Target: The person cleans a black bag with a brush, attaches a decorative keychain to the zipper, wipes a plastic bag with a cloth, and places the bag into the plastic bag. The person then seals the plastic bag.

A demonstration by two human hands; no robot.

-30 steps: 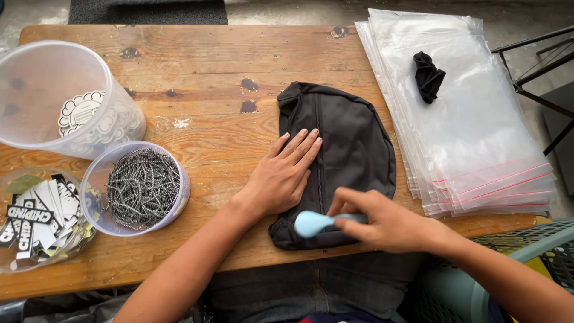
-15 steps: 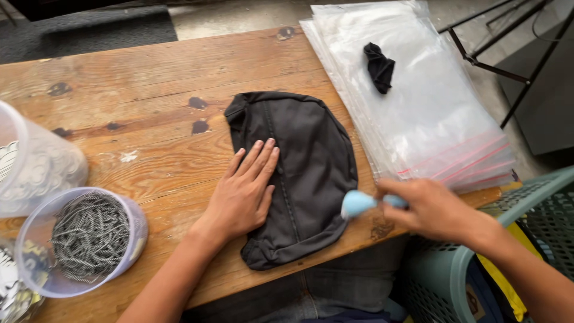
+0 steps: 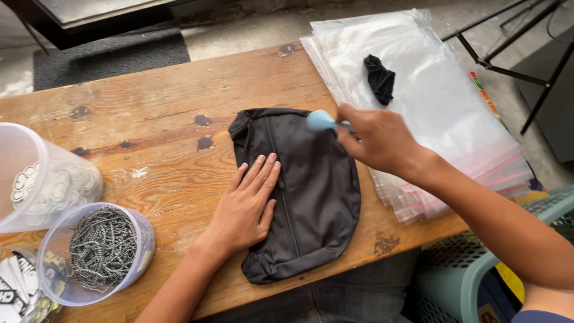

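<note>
A dark grey fabric pouch (image 3: 311, 185) with a zip lies flat on the wooden table (image 3: 149, 113). My left hand (image 3: 248, 206) presses flat on its left half, fingers together and pointing up. My right hand (image 3: 379, 140) is closed around a small light blue tool (image 3: 321, 121), whose rounded end hovers over the pouch's upper right edge.
A stack of clear zip bags (image 3: 430, 101) lies at the right with a small black cloth piece (image 3: 380, 79) on top. At the left stand a tub of metal chains (image 3: 101, 251), a tub of metal rings (image 3: 42, 182) and a container of printed tags (image 3: 18, 293). A green basket (image 3: 472, 281) sits below the table's right edge.
My right hand has carried the blue tool from the pouch's lower right edge up to its upper right edge. My left hand stays pressed on the pouch. The view has shifted.
</note>
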